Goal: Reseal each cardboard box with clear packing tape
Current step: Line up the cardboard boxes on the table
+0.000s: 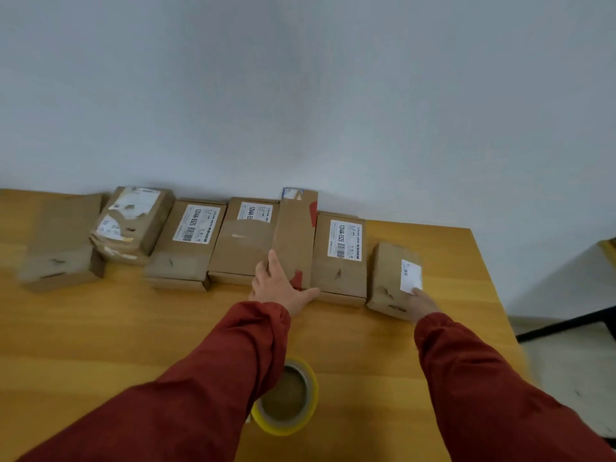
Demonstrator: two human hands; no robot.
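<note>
Tape roll: a yellowish tape roll point(286, 398) lay flat on the bench point(100, 328), nearer the person than either hand and partly under the left sleeve point(206, 378).
Left hand: the left hand point(280, 285) held the near end of the narrow box point(295, 235), spread wide across it, with the thumb along the right foot and the fingers point(271, 258) up the left edge.
Right hand: the right hand point(421, 305) touched the near right corner of the small box point(390, 278), just below its white label. It was blurred, so I could not tell how its fingers lay.
Narrow box: it stood taller than its neighbours, with red marks on it, and reached away from the left hand toward the wall point(300, 95).
Between the hands: a labelled box point(340, 255) lay flat, touching the narrow box, with the small box just beside it.
Left of the left hand: a taped box point(243, 238) lay against the narrow box. Next came a barcode box point(186, 241), then a torn-label box point(133, 221) tilted on top of another, then a blurred end box point(63, 241) farthest out.
Beyond the hands: the row lay close along the wall.
</note>
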